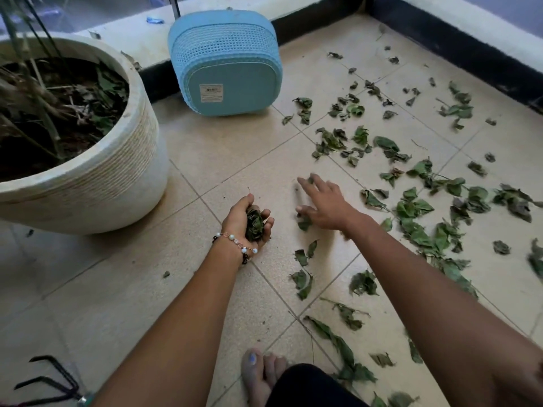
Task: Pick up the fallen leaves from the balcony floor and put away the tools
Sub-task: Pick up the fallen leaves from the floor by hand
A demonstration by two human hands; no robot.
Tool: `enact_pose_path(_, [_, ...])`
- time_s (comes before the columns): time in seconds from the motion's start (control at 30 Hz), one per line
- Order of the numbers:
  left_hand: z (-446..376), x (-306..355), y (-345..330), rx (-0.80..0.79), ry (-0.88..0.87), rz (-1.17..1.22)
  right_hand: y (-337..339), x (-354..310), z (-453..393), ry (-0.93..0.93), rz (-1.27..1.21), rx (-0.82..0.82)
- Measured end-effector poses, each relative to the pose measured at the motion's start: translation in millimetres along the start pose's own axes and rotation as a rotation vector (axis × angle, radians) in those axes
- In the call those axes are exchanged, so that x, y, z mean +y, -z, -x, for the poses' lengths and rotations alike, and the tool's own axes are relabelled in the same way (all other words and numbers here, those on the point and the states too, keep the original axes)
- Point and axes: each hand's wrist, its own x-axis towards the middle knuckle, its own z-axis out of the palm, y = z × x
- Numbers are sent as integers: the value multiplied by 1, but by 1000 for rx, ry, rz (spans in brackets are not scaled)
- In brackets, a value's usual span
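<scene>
Green fallen leaves (417, 201) lie scattered over the beige tiled floor, mostly on the right half. My left hand (245, 220), palm up with a beaded bracelet at the wrist, grips a bunch of gathered leaves (255, 224). My right hand (323, 201) reaches forward low over the tiles with fingers spread and straight, blurred by motion; a small leaf (304, 223) sits by its thumb. A black hand rake (51, 383) with curved prongs lies at the bottom left.
A large cream plant pot (117, 171) with soil and dry stems stands at the left. A light blue plastic basket (224, 66) leans against the black-edged ledge at the back. My bare foot (260, 374) is at the bottom centre.
</scene>
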Motion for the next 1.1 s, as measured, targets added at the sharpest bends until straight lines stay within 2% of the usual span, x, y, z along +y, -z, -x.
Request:
enact_pose_path(0.07, [0,1,0,15,-5,-13,-5,-9,-2,32,84,-21])
enact_pose_path(0.2, [-1,2,0,85,-26,-10,-17,-14,14,133,120,98])
enact_pose_path(0.37, [-4,-3,0,158,-51,-3,-38,-9,54,61,21,201])
enact_pose_path(0.5, [-2,-8,-3,161,-51,10,-45,-16,80,123,20,100])
enact_pose_path(0.7, [1,-17,-7,171,-63,-16,-54,-29,117,250,209,-84])
enact_pose_path(0.8, [2,-22,-9,174,-61,-31,-54,-21,129,316,235,-89])
enact_pose_path(0.93, [1,-26,-11,169,-57,-60,-54,-6,133,346,109,-4])
enact_pose_path(1.03, [0,-29,-14,163,-49,-86,-58,-2,129,413,150,189])
enact_pose_path(1.1, [0,-31,-15,156,-39,-108,-55,-1,124,339,24,284])
